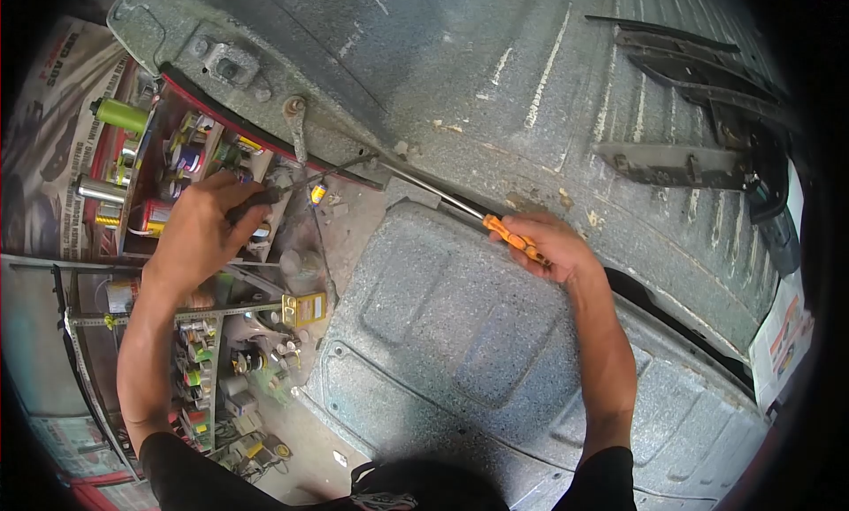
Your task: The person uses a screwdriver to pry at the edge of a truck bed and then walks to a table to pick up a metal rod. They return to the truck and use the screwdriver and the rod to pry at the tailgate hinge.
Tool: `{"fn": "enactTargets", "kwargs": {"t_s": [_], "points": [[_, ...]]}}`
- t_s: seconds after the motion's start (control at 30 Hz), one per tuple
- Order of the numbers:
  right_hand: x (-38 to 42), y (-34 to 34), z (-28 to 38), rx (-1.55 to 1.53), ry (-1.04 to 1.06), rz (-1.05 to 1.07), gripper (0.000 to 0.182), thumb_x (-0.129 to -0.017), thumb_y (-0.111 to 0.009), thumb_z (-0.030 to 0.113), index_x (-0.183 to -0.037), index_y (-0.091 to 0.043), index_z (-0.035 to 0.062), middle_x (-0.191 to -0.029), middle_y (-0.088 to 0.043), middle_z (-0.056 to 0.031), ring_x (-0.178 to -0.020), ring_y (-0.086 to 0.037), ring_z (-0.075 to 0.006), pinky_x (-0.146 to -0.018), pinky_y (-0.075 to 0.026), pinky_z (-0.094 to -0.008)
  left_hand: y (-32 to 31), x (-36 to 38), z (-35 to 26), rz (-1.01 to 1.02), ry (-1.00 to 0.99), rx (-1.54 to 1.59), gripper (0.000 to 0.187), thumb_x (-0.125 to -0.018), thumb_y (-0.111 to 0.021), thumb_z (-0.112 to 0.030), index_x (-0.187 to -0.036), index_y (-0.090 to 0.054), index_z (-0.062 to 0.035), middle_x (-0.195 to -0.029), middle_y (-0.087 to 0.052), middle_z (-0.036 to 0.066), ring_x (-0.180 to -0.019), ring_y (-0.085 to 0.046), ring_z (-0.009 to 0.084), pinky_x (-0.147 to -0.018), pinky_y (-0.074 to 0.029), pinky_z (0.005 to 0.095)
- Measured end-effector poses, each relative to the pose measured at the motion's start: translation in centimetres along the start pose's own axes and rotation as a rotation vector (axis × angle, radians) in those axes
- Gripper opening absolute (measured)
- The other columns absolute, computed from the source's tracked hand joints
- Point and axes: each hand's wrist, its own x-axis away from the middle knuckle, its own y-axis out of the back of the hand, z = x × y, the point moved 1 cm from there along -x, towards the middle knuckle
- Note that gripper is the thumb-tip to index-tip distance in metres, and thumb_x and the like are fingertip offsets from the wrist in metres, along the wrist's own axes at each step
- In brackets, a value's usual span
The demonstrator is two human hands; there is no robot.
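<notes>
My right hand [555, 250] is closed around the orange handle of a screwdriver [517, 237]. Its long metal shaft points up and left to the corner where the ribbed truck bed [495, 95] meets the lowered tailgate [442, 290]. In my left hand [208, 223] is a dark-handled tool [256, 201] with a thin shaft. That shaft reaches right, and its end lies close to the screwdriver's tip at the bed's edge. Both panels are grey and speckled.
Several black plastic pieces [699, 104] lie on the bed at right. Shelves [217, 369] of cans and bottles stand at left, beyond the bed's side. A yellow tin [304, 309] sits among them. A printed banner [71, 139] hangs at far left; paper [780, 338] lies at right.
</notes>
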Motion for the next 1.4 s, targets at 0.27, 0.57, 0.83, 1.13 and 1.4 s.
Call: {"fn": "enactTargets", "kwargs": {"t_s": [0.27,0.57,0.83,1.13,1.4], "points": [[0.5,-0.8,1.5,0.417,0.174,-0.109,0.035,-0.098,-0.066,0.036,-0.096,-0.073,0.0021,-0.062,-0.059,-0.0033,-0.046,-0.052,-0.0114,-0.041,-0.041,-0.0285,-0.2,-0.5,0.4,-0.048,-0.075,0.017,0.021,-0.086,-0.073,-0.010,-0.103,-0.072,0.0026,-0.090,-0.066,0.020,-0.075,-0.065,0.0390,-0.067,-0.051,0.0449],[2.4,-2.1,0.9,0.840,0.601,-0.256,0.035,-0.094,-0.070,0.029,-0.112,-0.070,0.0002,-0.067,-0.060,-0.0033,-0.062,-0.064,-0.0164,-0.057,-0.052,-0.0339,-1.4,-1.6,0.6,0.018,-0.071,0.012,0.024,-0.089,-0.072,-0.011,-0.106,-0.071,0.0062,-0.087,-0.065,0.019,-0.064,-0.062,0.0301,-0.058,-0.048,0.0372],[3.4,-3.2,-1.4,-0.102,0.149,0.073,0.042,-0.097,-0.067,0.022,-0.128,-0.059,-0.0050,-0.072,-0.059,-0.0032,-0.059,-0.063,-0.0118,-0.051,-0.050,-0.0280,-2.0,-1.0,-0.1,-0.004,0.020,0.035,0.024,-0.089,-0.072,-0.010,-0.106,-0.071,0.0067,-0.086,-0.065,0.019,-0.062,-0.062,0.0307,-0.060,-0.049,0.0383],[3.2,-4.1,-3.2,1.017,0.885,-0.398,0.036,-0.093,-0.067,0.019,-0.125,-0.063,0.0045,-0.101,-0.070,-0.0233,-0.086,-0.068,-0.0431,-0.073,-0.055,-0.0470,-2.9,5.1,-3.4,-0.246,0.172,-0.087,0.026,-0.090,-0.072,-0.014,-0.112,-0.070,-0.0011,-0.094,-0.067,0.018,-0.080,-0.068,0.0387,-0.068,-0.054,0.0453],[2.4,-3.4,-3.5,0.901,0.895,-0.408,0.034,-0.093,-0.069,0.022,-0.121,-0.067,0.0026,-0.094,-0.071,-0.0210,-0.079,-0.069,-0.0379,-0.068,-0.054,-0.0446,-13.5,20.2,-7.8,-0.243,0.410,0.432,0.026,-0.088,-0.072,-0.007,-0.113,-0.070,0.0015,-0.091,-0.069,0.019,-0.084,-0.067,0.0334,-0.076,-0.052,0.0413]]}}
